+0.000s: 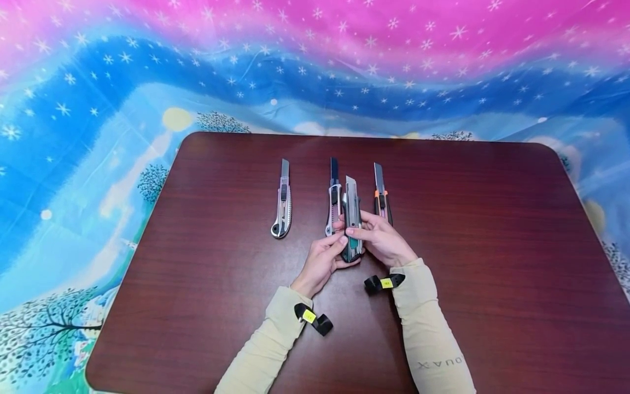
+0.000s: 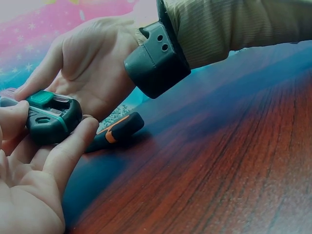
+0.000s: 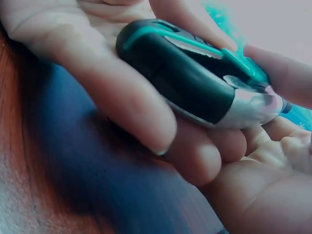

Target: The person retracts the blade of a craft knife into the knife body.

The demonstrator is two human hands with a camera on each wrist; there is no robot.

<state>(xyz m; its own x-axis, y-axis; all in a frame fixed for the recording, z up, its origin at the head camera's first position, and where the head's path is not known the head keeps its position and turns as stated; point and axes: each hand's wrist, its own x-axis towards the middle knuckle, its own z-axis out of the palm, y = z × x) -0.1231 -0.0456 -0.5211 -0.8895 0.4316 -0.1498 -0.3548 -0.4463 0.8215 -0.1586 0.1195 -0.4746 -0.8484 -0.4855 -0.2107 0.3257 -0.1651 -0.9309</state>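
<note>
Patterned cloth (image 1: 315,65), pink over blue with white snowflakes, hangs behind and beside a dark reddish wooden table (image 1: 492,235). Above the table's middle, both hands hold a green knife (image 1: 353,205), its slanted tip pointing toward the far edge. The left hand (image 1: 322,261) grips the lower end: its thumb presses on the handle and its fingers bend beneath it. The right hand (image 1: 386,241) pinches the knife higher up, thumb laid across the body, other fingers behind. Neither hand is spread wide; both close around the handle, and their fingertips come near each other there.

Three more knives lie on the table, blades pointing away from the person. A grey knife (image 1: 283,205) is well apart to the left. A dark-bladed knife (image 1: 334,191) lies just left of the green knife in the head view, its handle partly hidden. An orange knife (image 1: 380,194) lies to the right, its lower end behind the right hand.
</note>
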